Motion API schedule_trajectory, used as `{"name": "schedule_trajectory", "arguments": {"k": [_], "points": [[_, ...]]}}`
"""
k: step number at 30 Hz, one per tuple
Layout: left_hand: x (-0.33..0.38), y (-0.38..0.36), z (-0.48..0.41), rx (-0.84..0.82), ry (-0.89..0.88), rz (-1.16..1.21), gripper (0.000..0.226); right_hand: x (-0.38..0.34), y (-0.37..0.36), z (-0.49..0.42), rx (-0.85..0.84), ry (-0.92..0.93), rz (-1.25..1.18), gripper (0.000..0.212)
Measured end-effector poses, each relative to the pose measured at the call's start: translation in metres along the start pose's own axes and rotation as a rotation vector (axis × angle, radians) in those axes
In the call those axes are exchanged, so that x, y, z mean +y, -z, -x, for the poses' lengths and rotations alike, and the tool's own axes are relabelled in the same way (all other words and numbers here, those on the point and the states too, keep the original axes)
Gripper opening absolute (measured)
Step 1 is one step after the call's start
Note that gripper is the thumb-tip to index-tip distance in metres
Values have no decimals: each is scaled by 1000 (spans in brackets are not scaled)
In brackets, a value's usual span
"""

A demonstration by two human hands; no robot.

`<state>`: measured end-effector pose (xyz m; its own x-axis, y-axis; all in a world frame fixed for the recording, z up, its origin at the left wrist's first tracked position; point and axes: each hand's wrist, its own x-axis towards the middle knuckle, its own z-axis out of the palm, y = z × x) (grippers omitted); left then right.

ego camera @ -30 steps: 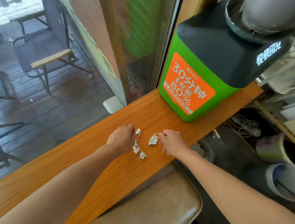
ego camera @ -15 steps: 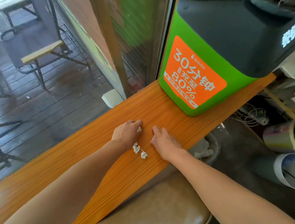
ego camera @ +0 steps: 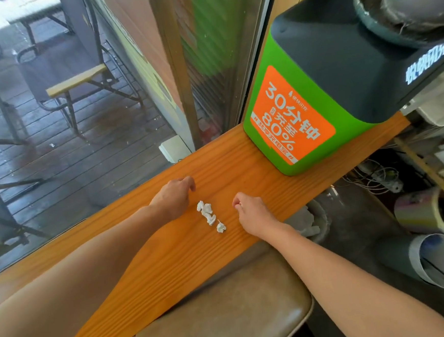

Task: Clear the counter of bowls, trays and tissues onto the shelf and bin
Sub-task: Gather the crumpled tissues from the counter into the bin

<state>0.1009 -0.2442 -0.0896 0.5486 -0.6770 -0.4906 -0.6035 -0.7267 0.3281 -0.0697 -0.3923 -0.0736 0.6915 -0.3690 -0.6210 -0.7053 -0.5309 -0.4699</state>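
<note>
Resting on the wooden counter, the left hand and right hand, both loosely curled with grasp indeterminate, flank the tissue scraps.

Small crumpled scraps of white tissue lie in a short, loose diagonal line on the orange-brown wooden counter. The largest clump sits at the upper left; a separate small wad rests just beside its lower right end.
</note>
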Motion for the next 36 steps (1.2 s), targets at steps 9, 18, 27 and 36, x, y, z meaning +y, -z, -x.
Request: {"name": "schedule_trajectory", "arguments": {"k": [9,18,27,36], "points": [[-11,-18,18,-78,-155,-36,31,-9,-51,22,-19,11,140,33],[-16,-42,23,-89,-179,10,8,-9,-75,10,12,63,235,11],[-7,-42,19,-115,-254,-43,29,2,-56,7,-48,-5,168,14],[-19,-24,35,-97,-193,61,34,3,-46,9,-85,18,186,23]]}}
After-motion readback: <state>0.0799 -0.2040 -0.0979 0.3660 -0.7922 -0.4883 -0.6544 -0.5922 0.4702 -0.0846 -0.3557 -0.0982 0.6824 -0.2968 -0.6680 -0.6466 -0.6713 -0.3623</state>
